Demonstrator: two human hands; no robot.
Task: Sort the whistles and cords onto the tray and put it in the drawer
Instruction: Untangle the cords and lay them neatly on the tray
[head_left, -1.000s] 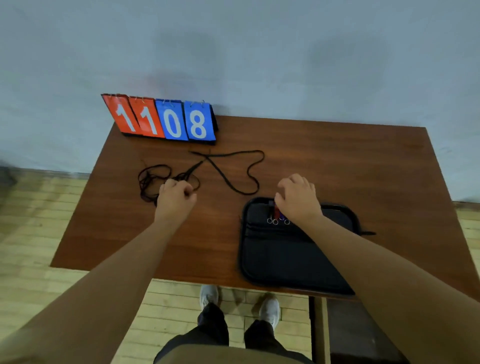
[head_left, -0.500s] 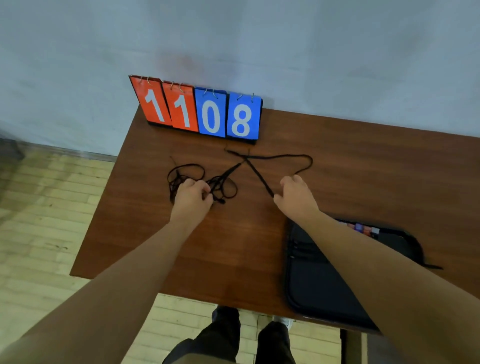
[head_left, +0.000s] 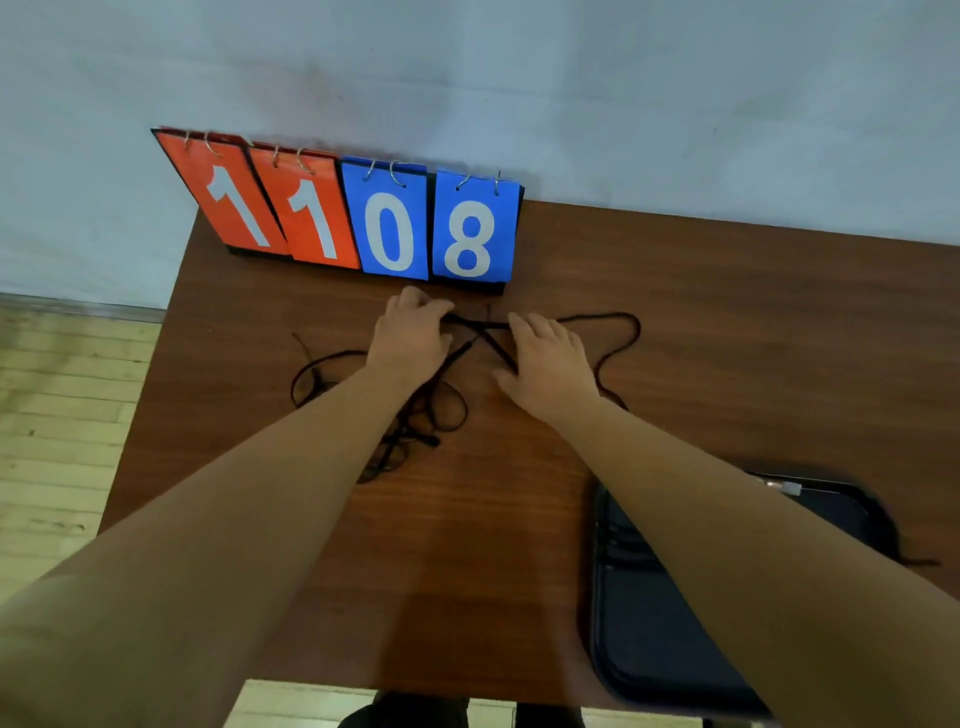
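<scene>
Black cords lie on the brown table (head_left: 753, 338). One long cord (head_left: 638, 332) loops off to the right, and a tangle of cords (head_left: 415, 441) sits partly under my left forearm. Just in front of the scoreboard, my left hand (head_left: 410, 340) pinches a cord end with curled fingers. A short way to its right, my right hand (head_left: 550, 361) lies with fingers stretched over the crossing strands. The black tray (head_left: 670, 649) is at the near right corner. A small piece of whistle (head_left: 779, 486) shows at its far rim; my right forearm hides the rest.
A flip scoreboard (head_left: 389, 228) reading 1108 stands at the table's back edge against the pale wall. The table's left and near edges drop to a wooden floor (head_left: 62, 441). My legs show below the near edge.
Both hands have moved forward to the cords by the scoreboard. The left hand left the tangle, and the right hand left the tray. The view has shifted closer and to the left.
</scene>
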